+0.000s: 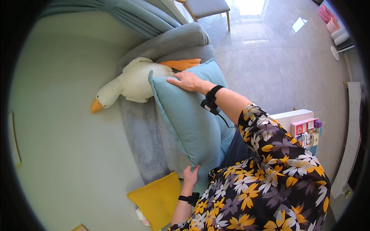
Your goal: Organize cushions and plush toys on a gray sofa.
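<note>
A large light-blue pillow [185,115] with a flanged edge stands tilted on a grey plush sofa [144,138], close against my body. My right hand [186,81] lies over its far end, thumb on the blue face and fingertips partly hidden past the edge. Near the opposite end, my left hand [190,174] pinches the pillow's edge between thumb and fingers. A white goose plush toy [138,79] with an orange beak lies beyond the pillow, which covers part of it. Beside my left forearm rests a yellow cushion [159,199].
The sofa's armrest [176,42] rises behind the goose, below a tied blue-green curtain [136,14]. A chair [206,8] stands past the armrest. At right, a white table [292,115] bears a pink organizer [300,124] with small items. A pale wall [72,130] borders the sofa.
</note>
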`<action>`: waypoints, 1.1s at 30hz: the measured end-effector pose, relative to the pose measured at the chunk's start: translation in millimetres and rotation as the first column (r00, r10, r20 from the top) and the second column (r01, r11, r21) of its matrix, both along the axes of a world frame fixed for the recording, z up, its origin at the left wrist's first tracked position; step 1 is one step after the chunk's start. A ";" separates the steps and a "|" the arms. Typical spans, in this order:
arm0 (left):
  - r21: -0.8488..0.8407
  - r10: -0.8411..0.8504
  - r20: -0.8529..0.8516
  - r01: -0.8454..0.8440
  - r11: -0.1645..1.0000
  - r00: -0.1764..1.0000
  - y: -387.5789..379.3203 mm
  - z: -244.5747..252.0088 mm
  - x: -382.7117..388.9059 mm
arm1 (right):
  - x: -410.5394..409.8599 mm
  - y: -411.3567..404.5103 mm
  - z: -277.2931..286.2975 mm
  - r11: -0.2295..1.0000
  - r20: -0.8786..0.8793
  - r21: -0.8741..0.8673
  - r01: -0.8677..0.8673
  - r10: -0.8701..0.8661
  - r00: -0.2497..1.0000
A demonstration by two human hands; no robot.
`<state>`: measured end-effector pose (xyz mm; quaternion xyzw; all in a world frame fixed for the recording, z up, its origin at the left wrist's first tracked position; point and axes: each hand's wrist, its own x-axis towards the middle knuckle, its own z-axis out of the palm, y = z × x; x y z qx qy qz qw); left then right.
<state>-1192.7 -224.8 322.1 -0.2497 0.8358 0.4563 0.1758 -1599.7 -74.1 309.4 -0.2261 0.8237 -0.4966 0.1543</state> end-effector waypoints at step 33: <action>-0.679 -0.308 -0.012 0.218 0.701 0.951 -20.0 164.5 -73.1 | 118.0 41.6 14.3 0.835 -0.331 -0.333 0.437 -0.538 0.775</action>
